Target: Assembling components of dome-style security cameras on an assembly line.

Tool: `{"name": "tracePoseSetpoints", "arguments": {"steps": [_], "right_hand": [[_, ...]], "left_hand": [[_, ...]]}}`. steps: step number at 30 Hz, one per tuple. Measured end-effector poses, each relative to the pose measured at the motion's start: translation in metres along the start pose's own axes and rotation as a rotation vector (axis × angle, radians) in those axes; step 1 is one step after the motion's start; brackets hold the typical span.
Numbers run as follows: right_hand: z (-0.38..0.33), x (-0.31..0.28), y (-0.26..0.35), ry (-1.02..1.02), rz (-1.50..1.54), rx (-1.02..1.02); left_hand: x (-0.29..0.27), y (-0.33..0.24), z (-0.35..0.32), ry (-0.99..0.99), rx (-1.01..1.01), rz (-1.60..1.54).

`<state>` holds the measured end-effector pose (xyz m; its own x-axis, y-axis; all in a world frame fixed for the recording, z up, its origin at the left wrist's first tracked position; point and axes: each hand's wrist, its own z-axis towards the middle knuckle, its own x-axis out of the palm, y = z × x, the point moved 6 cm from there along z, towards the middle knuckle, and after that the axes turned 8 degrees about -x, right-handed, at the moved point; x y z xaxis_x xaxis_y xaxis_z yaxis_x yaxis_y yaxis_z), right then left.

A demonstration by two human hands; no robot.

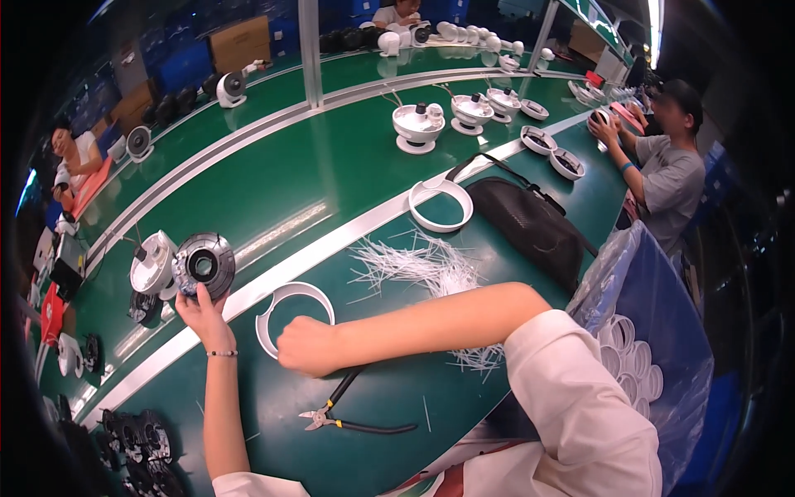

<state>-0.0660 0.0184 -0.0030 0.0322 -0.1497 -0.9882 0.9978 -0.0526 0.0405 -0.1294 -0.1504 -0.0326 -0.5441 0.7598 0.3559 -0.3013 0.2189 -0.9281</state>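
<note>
My left hand point(203, 319) is raised at the left of the bench, its fingers closed on the lower edge of a round black fan part point(217, 253) with a ring-shaped centre. Just behind it stands a white fan housing point(153, 263) on the green conveyor. My right hand point(306, 346) is closed in a fist over the near right side of a white plastic ring point(267, 321); whatever its fingers hold is hidden. Below the right forearm lie cutting pliers point(377, 427) with black and yellow handles, one handle partly covered by the arm.
Thin white strips point(418, 261) lie piled beyond my right forearm. A second white ring point(440, 225) and a black pouch point(526, 224) lie farther off. A plastic-lined bin point(675, 331) holds white rings at right. Black parts point(141, 443) sit lower left. A co-worker point(667, 157) works at far right.
</note>
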Motion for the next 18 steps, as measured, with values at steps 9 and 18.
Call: {"name": "tracePoseSetpoints", "arguments": {"steps": [9, 18], "right_hand": [[0.005, -0.019, -0.045, 0.240, 0.140, 0.615], [-0.052, -0.111, -0.091, -0.906, 0.324, 0.779]], "left_hand": [[-0.003, -0.017, 0.001, 0.019, 0.013, -0.016], [0.035, -0.020, -0.037, 0.183, 0.010, -0.065]]}}
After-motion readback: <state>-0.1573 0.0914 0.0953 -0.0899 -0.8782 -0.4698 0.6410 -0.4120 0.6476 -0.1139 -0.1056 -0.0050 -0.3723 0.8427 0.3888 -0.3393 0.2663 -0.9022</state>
